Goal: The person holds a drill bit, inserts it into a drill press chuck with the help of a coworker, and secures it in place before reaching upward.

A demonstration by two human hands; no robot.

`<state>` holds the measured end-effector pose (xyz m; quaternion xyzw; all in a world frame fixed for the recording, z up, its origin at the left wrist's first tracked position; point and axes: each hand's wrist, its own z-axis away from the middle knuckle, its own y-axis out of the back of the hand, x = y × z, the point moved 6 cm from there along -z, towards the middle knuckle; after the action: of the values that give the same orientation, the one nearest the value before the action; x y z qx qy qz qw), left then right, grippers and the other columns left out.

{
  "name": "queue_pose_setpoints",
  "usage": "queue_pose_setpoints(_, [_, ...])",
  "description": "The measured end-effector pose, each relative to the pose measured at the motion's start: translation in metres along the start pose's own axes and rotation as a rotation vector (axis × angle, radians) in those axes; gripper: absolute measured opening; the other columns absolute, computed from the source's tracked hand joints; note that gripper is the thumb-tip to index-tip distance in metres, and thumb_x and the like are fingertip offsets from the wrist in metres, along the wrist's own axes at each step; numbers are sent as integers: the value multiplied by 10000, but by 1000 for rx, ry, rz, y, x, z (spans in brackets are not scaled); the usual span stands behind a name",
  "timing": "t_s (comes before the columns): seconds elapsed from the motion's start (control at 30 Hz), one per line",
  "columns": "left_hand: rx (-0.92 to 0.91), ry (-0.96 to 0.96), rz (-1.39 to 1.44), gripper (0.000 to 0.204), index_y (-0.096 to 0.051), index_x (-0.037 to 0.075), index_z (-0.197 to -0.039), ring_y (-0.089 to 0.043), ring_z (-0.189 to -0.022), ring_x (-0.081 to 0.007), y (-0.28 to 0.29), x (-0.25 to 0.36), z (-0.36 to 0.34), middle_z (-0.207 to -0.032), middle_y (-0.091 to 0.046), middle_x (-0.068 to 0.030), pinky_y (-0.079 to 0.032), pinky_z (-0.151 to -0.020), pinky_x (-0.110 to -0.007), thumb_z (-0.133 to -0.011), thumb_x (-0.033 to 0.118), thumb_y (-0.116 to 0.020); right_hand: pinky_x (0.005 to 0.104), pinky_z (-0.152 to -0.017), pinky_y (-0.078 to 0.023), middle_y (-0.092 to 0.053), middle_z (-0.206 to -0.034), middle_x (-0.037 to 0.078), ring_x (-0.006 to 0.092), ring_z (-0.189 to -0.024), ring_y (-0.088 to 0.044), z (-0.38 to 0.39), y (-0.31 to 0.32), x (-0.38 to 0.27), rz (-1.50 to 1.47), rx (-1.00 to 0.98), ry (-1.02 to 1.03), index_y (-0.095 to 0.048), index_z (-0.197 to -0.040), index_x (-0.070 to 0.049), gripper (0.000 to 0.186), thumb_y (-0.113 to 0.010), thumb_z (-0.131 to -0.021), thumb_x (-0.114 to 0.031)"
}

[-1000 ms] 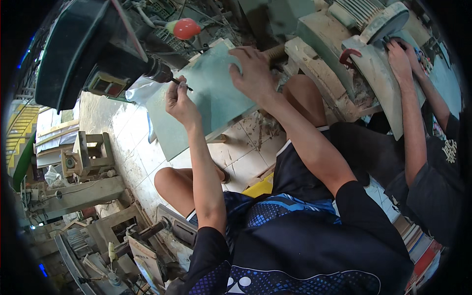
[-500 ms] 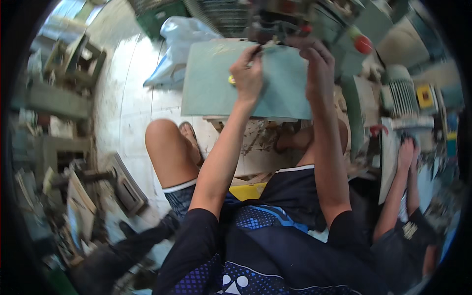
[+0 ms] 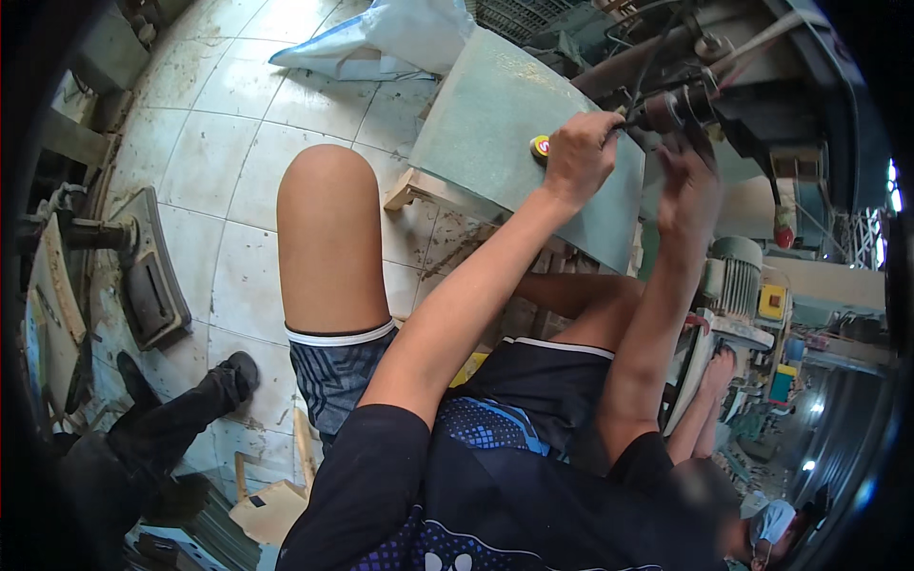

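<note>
My left hand (image 3: 579,164) is closed, thumb and fingers pinched together over the pale green tabletop (image 3: 481,133). Its fingertips reach to the front of a dark machine spindle (image 3: 669,109); whatever they pinch is too small to make out. My right hand (image 3: 689,186) is raised at the right, fingers up against or just under the spindle. Blur and shadow hide how those fingers are bent. Beside my left hand, a small round yellow-and-red thing (image 3: 540,147) sits on the tabletop. Sawdust (image 3: 526,68) lies scattered near its far edge.
A white plastic sack (image 3: 400,43) lies beyond the table on the tiled floor (image 3: 214,181). To the right are a ribbed motor (image 3: 733,276), a yellow switch box (image 3: 772,303) and a co-worker's hands (image 3: 716,373). Another person's dark trouser leg (image 3: 181,409) shows at lower left.
The view has swung, so the table and machine now appear turned and further right. Both hands stay up by the spindle, the left still pinched.
</note>
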<state>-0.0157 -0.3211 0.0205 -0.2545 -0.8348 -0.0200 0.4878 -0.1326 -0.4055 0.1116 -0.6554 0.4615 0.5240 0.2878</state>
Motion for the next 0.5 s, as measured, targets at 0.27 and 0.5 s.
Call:
queue_pose_setpoints(0.27, [22, 37, 40, 164, -695, 25, -913, -648, -806, -324, 4, -1, -2, -862, -691, -144, -518, -714, -405, -763, -2, -634, 328, -934, -428, -621, -1194, 169, 217, -1153, -562, 30, 19, 17, -9, 81, -182, -505, -1290, 33, 469, -516, -822, 4])
queue_pose_setpoints(0.5, [19, 79, 40, 169, -696, 26, -895, -659, -802, -297, 4, -3, 0, -842, -697, -129, -530, -713, -395, -742, -9, -632, 383, -996, -403, -555, -1321, 164, 252, -1193, -546, 10, -16, -5, -25, -122, -48, -483, -1310, -7, 510, -530, -802, -7])
